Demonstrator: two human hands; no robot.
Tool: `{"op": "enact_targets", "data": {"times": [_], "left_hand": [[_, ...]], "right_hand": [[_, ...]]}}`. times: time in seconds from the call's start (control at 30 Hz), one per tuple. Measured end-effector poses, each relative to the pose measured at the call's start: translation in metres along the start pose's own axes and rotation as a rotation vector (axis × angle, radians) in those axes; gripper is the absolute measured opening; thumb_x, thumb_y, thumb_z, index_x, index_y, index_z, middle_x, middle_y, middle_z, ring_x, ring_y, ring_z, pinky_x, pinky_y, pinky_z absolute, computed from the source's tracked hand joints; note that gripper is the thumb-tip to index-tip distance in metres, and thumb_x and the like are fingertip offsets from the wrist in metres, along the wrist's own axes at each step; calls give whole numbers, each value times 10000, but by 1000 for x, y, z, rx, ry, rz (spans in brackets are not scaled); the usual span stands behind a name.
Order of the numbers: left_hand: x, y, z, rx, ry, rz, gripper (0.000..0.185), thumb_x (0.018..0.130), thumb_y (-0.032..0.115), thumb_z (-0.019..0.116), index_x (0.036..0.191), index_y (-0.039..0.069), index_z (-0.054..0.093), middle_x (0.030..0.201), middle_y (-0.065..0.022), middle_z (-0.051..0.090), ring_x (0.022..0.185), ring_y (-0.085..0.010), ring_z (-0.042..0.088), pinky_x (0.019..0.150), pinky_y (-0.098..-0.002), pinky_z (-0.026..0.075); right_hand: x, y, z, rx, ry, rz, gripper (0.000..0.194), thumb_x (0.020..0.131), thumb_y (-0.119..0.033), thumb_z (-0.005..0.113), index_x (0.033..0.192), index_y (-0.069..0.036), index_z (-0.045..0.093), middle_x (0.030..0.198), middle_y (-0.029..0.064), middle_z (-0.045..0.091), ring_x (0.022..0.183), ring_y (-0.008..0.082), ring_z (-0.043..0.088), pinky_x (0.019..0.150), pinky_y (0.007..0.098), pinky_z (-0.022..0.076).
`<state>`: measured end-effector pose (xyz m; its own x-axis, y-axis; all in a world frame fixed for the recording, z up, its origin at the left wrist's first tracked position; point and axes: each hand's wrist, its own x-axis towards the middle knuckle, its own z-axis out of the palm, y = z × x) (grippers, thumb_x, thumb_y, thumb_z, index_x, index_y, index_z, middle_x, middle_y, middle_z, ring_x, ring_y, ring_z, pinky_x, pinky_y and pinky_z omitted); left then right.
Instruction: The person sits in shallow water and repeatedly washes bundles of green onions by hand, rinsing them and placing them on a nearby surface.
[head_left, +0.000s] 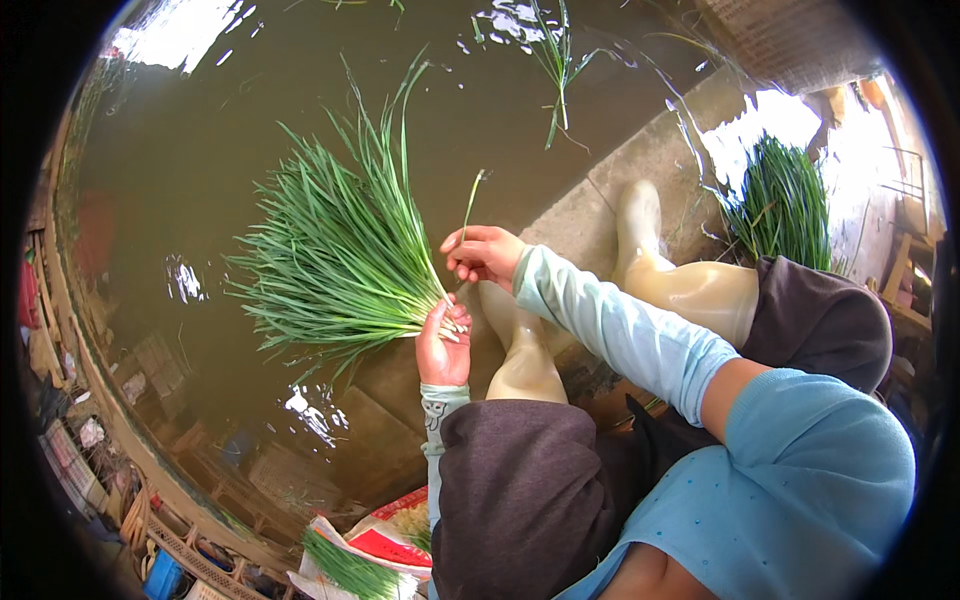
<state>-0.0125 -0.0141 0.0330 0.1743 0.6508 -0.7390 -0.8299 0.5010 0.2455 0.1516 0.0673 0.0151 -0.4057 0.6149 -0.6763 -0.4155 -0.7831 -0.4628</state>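
A large bunch of green chives (337, 247), likely garlic chives, fans out over brown water (187, 135). My left hand (444, 352) is closed round its pale stem ends. Just above that, my right hand (484, 253) pinches a single thin stalk (472, 201) between thumb and fingers. The stalk stands up from my fingertips, apart from the bunch. Loose chive leaves (559, 67) float farther out on the water.
Pale rubber boots (641, 225) rest on a wet concrete ledge (592, 199). Another chive heap (784, 202) lies at the right. Lower left, a printed sack (390, 551) stands beside more chives (349, 566). A basin wall (127, 420) curves along the left, with crates (187, 555) beyond.
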Motion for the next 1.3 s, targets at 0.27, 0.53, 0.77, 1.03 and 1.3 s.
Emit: {"op": "enact_targets", "data": {"times": [0.27,0.53,0.77,1.03,1.3], "left_hand": [[2,2,-7,-40,36,-58,234,903,39,569,1131,8,529,968,-101,608,799,-171,565,684,-284,484],[-3,-1,2,-1,109,-63,234,925,40,539,1152,-11,514,988,-102,595,824,-167,563,711,-286,500],[2,-6,0,-38,-46,-6,216,934,44,543,1141,-15,518,983,-86,597,856,-177,573,772,-310,494],[8,-11,-13,39,96,75,222,925,15,549,1144,-10,521,1033,-101,608,856,-165,573,770,-318,488],[10,-8,-31,39,24,37,272,918,53,565,1163,-50,505,1060,-106,580,987,-195,562,941,-345,457]], "right_hand": [[12,4,10,56,-115,49,92,920,-165,619,985,-100,618,827,-63,572,698,31,509,596,184,427],[10,4,12,56,-47,-35,79,893,-125,649,936,-88,593,780,-38,580,671,48,540,599,193,457],[-7,23,19,-552,245,-241,164,848,-171,666,886,-42,572,688,28,601,629,113,570,591,287,481],[-32,18,6,-1069,85,-361,160,784,-191,642,848,-61,575,696,111,610,618,252,576,612,344,478],[-54,-82,-36,-1151,167,-770,131,848,-176,619,880,-49,612,714,91,596,649,189,600,631,332,485]]}}
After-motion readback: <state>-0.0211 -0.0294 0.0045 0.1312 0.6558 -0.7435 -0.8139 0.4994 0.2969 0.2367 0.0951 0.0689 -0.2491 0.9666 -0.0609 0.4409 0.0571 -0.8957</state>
